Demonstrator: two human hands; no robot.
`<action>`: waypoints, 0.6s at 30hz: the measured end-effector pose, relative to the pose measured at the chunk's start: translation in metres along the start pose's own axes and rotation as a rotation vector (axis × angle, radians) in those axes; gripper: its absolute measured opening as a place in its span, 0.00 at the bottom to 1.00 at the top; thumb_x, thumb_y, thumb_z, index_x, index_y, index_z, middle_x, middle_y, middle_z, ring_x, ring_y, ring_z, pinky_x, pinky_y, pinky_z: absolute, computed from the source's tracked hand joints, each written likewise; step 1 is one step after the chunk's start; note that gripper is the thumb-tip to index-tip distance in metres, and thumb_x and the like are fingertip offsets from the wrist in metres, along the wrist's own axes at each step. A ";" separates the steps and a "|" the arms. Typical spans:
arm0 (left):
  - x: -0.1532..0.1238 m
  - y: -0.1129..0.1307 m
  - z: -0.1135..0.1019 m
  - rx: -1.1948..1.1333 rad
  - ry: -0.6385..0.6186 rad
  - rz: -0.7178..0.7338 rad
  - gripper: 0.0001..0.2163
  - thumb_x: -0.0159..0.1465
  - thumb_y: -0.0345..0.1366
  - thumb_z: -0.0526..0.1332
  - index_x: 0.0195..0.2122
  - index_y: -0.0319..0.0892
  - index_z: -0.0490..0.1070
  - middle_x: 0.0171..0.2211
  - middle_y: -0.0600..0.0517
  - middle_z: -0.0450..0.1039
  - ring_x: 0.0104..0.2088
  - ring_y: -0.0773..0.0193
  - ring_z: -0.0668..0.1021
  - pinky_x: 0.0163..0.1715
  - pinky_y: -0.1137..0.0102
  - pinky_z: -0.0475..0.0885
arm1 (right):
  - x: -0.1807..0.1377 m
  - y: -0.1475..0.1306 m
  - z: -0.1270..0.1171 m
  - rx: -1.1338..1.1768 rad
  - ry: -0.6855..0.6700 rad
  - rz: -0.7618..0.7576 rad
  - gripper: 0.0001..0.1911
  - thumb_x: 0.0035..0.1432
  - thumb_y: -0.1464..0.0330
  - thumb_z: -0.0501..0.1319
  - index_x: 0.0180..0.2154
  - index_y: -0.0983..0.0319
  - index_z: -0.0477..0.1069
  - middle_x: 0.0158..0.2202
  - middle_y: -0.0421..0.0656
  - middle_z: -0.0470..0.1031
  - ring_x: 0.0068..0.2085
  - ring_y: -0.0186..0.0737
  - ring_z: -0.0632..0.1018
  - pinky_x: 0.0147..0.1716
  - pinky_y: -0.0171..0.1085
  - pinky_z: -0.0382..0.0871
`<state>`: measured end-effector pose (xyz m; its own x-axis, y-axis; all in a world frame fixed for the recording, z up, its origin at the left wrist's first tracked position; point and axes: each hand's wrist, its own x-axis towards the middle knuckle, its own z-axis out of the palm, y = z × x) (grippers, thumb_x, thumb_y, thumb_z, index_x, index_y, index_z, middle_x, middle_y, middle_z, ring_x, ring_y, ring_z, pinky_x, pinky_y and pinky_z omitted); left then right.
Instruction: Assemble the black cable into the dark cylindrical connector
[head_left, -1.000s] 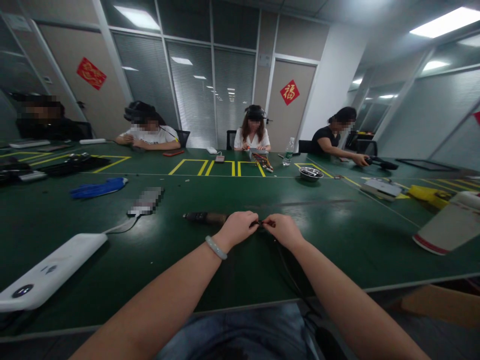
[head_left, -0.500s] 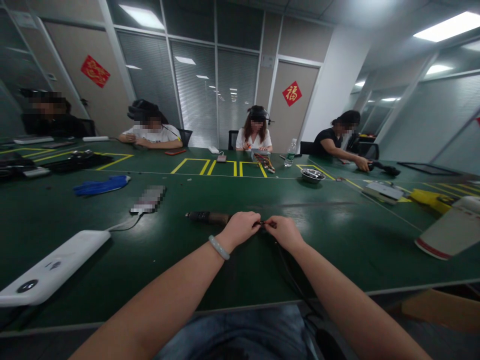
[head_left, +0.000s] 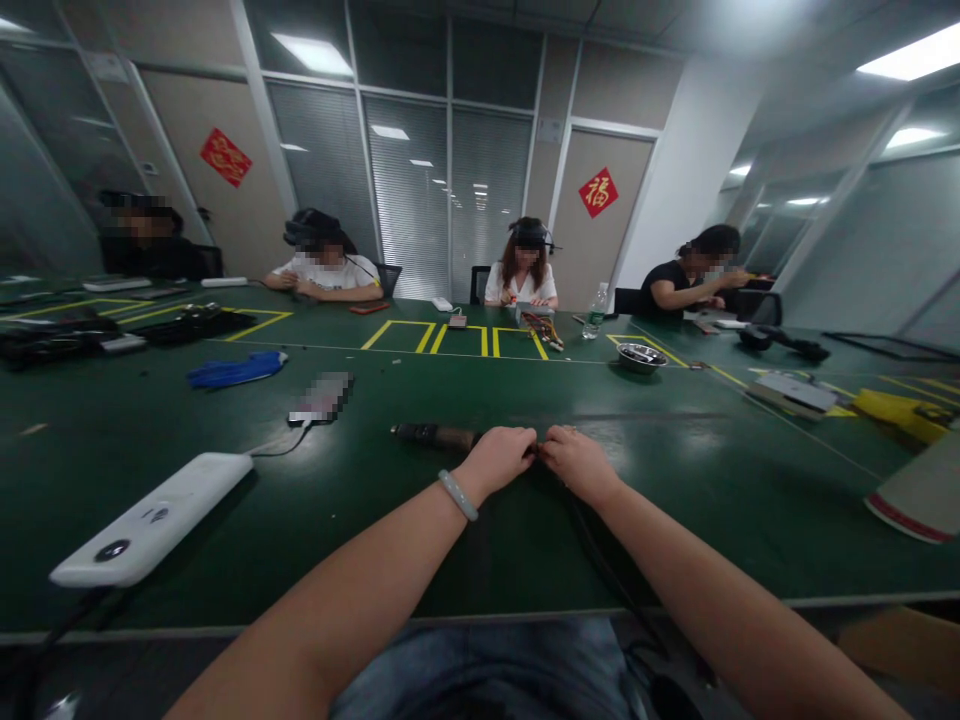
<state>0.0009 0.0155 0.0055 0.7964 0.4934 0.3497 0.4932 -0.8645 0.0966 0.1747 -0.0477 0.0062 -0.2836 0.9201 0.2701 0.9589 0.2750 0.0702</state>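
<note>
A dark, slim corded electric screwdriver point(head_left: 439, 437) lies on the green table, its narrow tip pointing left. My left hand point(head_left: 501, 457), with a pale bangle at the wrist, is closed around its rear end. Close beside it, my right hand point(head_left: 581, 462) is pinched at the tail end, where the black cable point(head_left: 592, 540) comes out. The fingertips of both hands nearly meet, and what lies between them is mostly hidden. From my right hand the cable runs down over the table's near edge.
Left of my hands lie a white power bank point(head_left: 157, 520), a phone point(head_left: 321, 398) wired to it and a blue glove point(head_left: 238, 369). Ahead stand a metal bowl point(head_left: 641, 357) and a bottle point(head_left: 596, 312). A white cup point(head_left: 919, 490) is at right. Several people sit opposite.
The view has turned slightly left. My right hand has rolled over and moved closer to my left. The co-worker at right has let go of the black object and raised a hand.
</note>
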 end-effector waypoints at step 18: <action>-0.018 -0.012 -0.020 0.009 0.120 0.078 0.29 0.64 0.42 0.58 0.64 0.45 0.48 0.65 0.48 0.51 0.66 0.59 0.49 0.64 0.56 0.48 | -0.046 0.127 -0.002 -0.036 -0.149 0.510 0.10 0.62 0.64 0.51 0.37 0.59 0.68 0.38 0.51 0.75 0.39 0.45 0.77 0.35 0.39 0.64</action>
<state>-0.0266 0.0149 0.0161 0.7848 0.4096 0.4651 0.4351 -0.8986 0.0571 0.3099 -0.0554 0.0051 0.2228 0.9649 0.1390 0.9744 -0.2248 -0.0008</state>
